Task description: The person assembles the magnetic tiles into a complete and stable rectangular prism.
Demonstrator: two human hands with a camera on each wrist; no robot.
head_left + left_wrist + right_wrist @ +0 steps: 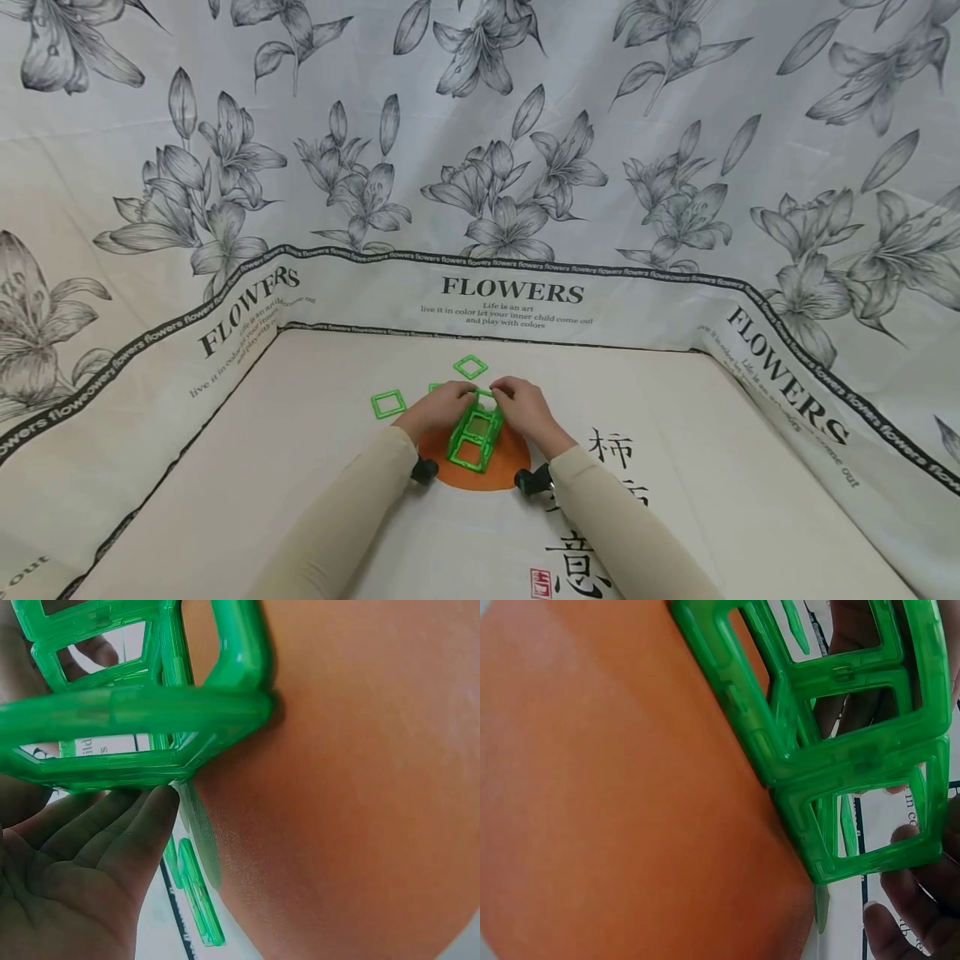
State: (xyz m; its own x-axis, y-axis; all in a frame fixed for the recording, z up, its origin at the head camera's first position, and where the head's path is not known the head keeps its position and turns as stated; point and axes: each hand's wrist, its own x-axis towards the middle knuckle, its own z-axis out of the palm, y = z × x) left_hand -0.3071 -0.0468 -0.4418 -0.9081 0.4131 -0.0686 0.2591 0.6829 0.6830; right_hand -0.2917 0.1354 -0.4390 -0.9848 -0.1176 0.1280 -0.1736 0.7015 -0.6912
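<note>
A box-like structure of green see-through magnetic tiles (472, 438) stands over an orange round print, its open square windows facing up and sideways. At its far end, the left hand (442, 404) holds one side near the top. Opposite it, the right hand (525, 408) grips the other side, fingertips close to the left hand's. In the left wrist view, the left hand's fingers (131, 836) lie along a lower edge of the tiles (135, 709). Through the windows in the right wrist view, fingers show behind the tiles (840, 761); the right fingers (911, 900) curve beside the end tile.
One loose green square tile (375, 408) lies to the left, another (462, 361) farther back, and part of a third (433, 387) shows behind the left hand. The orange print (510, 467) and black characters (611, 450) mark the cloth. Flowered curtain walls (510, 300) enclose the table.
</note>
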